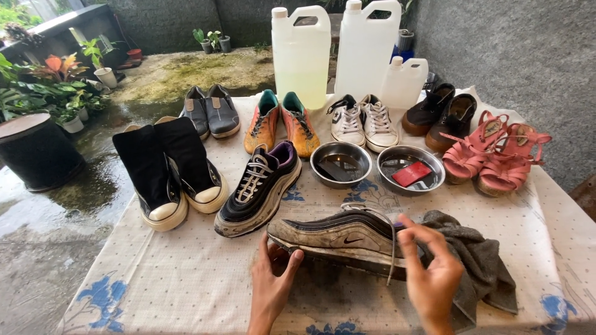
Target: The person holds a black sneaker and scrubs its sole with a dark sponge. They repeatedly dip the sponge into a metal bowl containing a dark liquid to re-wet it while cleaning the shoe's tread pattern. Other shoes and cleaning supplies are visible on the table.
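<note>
Head view: both hands, left and right, grip one dirty sneaker; three jugs, two bowls on the tabletop.

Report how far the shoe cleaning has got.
Done: nothing looks cleaned yet. In hand: the left hand grips the toe of the dirty black sneaker lying on its side; the right hand is at its heel, by the grey cloth. Left: its partner, soles still grimy.
</note>
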